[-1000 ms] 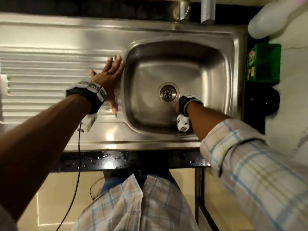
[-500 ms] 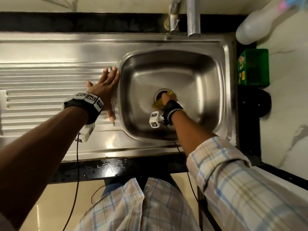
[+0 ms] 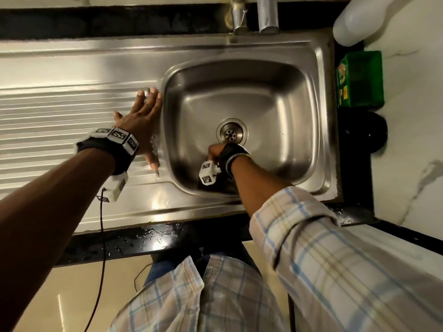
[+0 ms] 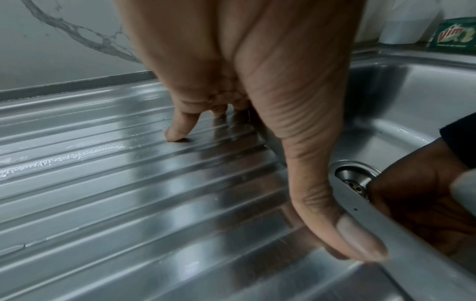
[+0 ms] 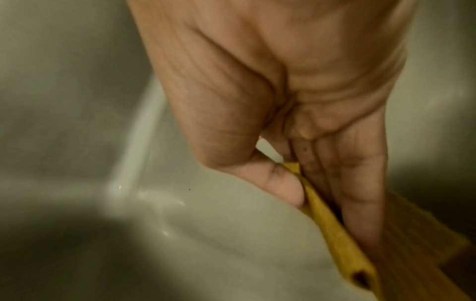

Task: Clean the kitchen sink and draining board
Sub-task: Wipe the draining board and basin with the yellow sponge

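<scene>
The steel sink bowl (image 3: 282, 97) has a round drain (image 3: 231, 133) in its floor. My right hand (image 3: 215, 152) is down in the bowl just in front of the drain, pinching a yellow cloth (image 5: 332, 230) between thumb and fingers and pressing it on the bowl floor. The cloth is hidden under the hand in the head view. My left hand (image 3: 143, 121) lies flat with straight fingers on the ribbed draining board (image 3: 60, 121), right beside the bowl's left rim; its thumb (image 4: 355, 240) rests by the rim (image 4: 381, 224).
Two tap spouts (image 3: 251, 15) stand behind the bowl. To the right are a green dish-soap tub (image 3: 359, 79), a white bottle (image 3: 359, 17) and a black round object (image 3: 364, 134). Water drops lie on the black counter edge (image 3: 148, 238).
My right hand has drawn the cloth back off the drain toward the bowl's near side, leaving the drain uncovered. The left hand has stayed flat on the draining board.
</scene>
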Action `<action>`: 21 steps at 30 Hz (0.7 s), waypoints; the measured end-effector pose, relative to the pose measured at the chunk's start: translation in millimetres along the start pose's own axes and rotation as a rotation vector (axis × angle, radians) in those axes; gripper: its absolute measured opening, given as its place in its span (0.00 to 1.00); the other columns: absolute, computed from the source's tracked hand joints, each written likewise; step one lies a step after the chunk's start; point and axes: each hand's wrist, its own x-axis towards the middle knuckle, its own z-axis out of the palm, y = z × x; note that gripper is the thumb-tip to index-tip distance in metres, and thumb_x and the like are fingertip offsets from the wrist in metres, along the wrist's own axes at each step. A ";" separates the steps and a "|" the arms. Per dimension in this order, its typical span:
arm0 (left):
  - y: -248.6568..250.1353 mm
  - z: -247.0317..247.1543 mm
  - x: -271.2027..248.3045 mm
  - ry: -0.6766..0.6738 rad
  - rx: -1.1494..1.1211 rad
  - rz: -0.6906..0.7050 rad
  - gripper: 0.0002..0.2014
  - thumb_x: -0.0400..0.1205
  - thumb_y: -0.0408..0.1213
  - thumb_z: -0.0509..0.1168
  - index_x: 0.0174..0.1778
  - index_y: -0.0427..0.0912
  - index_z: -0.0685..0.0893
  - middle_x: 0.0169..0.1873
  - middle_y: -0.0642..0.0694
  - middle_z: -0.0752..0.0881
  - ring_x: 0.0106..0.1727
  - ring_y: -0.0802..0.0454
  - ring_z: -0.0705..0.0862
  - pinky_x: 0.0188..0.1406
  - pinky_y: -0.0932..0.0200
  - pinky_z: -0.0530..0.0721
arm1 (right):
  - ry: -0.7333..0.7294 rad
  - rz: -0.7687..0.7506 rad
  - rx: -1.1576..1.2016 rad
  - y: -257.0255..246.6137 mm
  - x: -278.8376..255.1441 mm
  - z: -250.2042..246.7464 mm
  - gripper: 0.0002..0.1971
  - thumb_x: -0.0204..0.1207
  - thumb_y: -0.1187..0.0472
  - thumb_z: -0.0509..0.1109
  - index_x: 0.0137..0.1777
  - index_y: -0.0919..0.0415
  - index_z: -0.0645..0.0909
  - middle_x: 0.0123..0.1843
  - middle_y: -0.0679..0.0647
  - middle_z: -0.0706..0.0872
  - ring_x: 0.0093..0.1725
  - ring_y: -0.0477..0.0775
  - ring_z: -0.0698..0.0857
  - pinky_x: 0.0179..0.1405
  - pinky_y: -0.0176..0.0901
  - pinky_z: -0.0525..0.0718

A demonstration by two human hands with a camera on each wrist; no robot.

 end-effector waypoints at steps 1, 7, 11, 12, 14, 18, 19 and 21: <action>0.1 -1.1 0.3 0.001 0.003 0.003 0.88 0.36 0.61 0.84 0.79 0.59 0.23 0.82 0.55 0.28 0.81 0.48 0.26 0.66 0.10 0.51 | -0.008 0.058 0.122 -6.2 -3.4 -0.4 0.09 0.70 0.62 0.66 0.33 0.58 0.87 0.33 0.57 0.86 0.38 0.59 0.85 0.39 0.41 0.81; -1.6 -0.9 0.6 0.003 0.017 0.007 0.88 0.35 0.62 0.84 0.79 0.58 0.23 0.83 0.54 0.29 0.82 0.47 0.27 0.65 0.09 0.52 | 0.224 0.080 0.463 7.8 25.4 -26.8 0.17 0.71 0.46 0.70 0.47 0.60 0.89 0.49 0.64 0.92 0.40 0.61 0.92 0.47 0.57 0.91; -1.2 -1.5 1.3 0.004 0.029 0.010 0.90 0.33 0.63 0.83 0.81 0.56 0.25 0.83 0.53 0.30 0.83 0.45 0.28 0.63 0.08 0.53 | 0.529 -0.021 0.215 9.4 18.9 -59.3 0.17 0.78 0.54 0.73 0.55 0.70 0.87 0.52 0.64 0.90 0.51 0.63 0.88 0.46 0.48 0.85; -1.9 -1.4 1.0 0.007 0.029 0.007 0.90 0.33 0.63 0.83 0.81 0.55 0.25 0.83 0.53 0.30 0.83 0.45 0.28 0.63 0.08 0.53 | 0.534 -0.035 0.161 10.8 24.4 -62.1 0.17 0.80 0.55 0.72 0.57 0.69 0.87 0.56 0.64 0.90 0.55 0.64 0.88 0.50 0.48 0.85; -1.6 -1.0 1.6 0.007 0.033 0.002 0.90 0.33 0.63 0.83 0.81 0.55 0.24 0.83 0.53 0.30 0.82 0.45 0.28 0.64 0.08 0.53 | 0.480 -0.065 0.077 7.2 26.5 -59.7 0.17 0.83 0.54 0.68 0.64 0.63 0.87 0.63 0.61 0.89 0.63 0.64 0.87 0.59 0.45 0.84; -2.8 1.4 2.6 0.013 0.027 0.012 0.89 0.34 0.63 0.83 0.81 0.56 0.25 0.83 0.53 0.30 0.82 0.45 0.28 0.64 0.08 0.52 | 0.381 -0.260 -0.162 -5.6 39.5 -44.5 0.15 0.84 0.54 0.63 0.55 0.60 0.90 0.56 0.61 0.90 0.57 0.65 0.88 0.61 0.50 0.86; -3.1 1.5 2.1 0.011 0.022 0.011 0.89 0.34 0.63 0.83 0.81 0.56 0.25 0.83 0.53 0.29 0.82 0.45 0.28 0.64 0.09 0.51 | 0.355 -0.277 -0.270 -6.5 45.7 -42.6 0.17 0.82 0.51 0.62 0.47 0.61 0.88 0.49 0.60 0.89 0.52 0.64 0.88 0.58 0.50 0.87; -2.3 0.6 1.6 0.013 0.020 0.006 0.89 0.34 0.63 0.83 0.82 0.56 0.26 0.83 0.52 0.30 0.82 0.45 0.28 0.64 0.09 0.50 | 0.265 -0.298 -0.537 -6.7 51.1 -42.2 0.18 0.79 0.44 0.63 0.45 0.58 0.85 0.49 0.60 0.87 0.50 0.63 0.87 0.55 0.46 0.85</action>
